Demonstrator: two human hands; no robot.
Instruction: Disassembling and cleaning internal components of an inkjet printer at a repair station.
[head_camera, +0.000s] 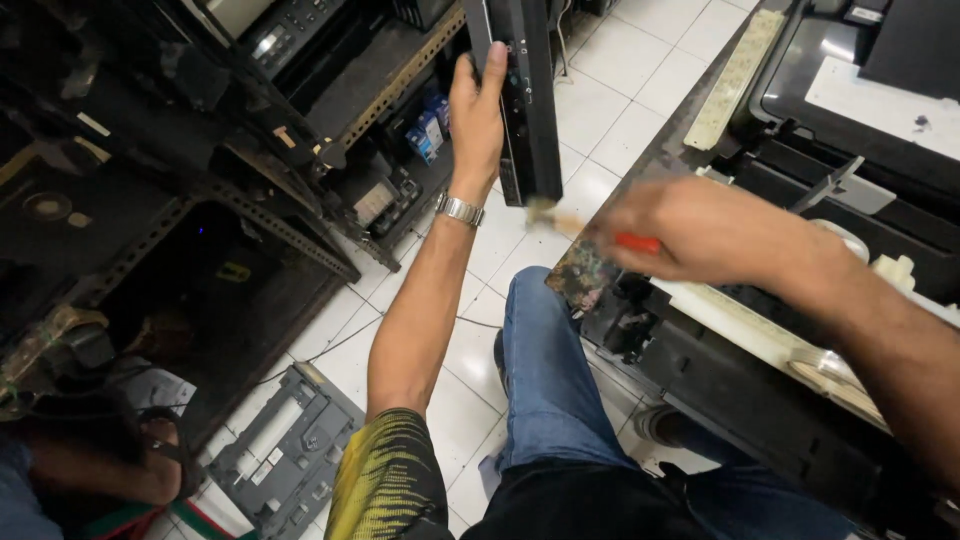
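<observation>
My left hand (476, 115) is raised and grips a long black printer panel (525, 90) with small buttons, held upright over the tiled floor. A metal watch (460, 210) sits on that wrist. My right hand (700, 230) is blurred and closed on a brush with a red handle (636, 242); its pale bristles (545, 213) touch the lower end of the black panel. My knee in blue jeans (545, 370) is below the hands.
An opened black printer (850, 160) lies on the bench at right, with a cream strip (735, 80) beside it. Metal shelving (280, 150) with stacked printers stands at left. A grey printer part (280, 450) lies on the white tiled floor (620, 90).
</observation>
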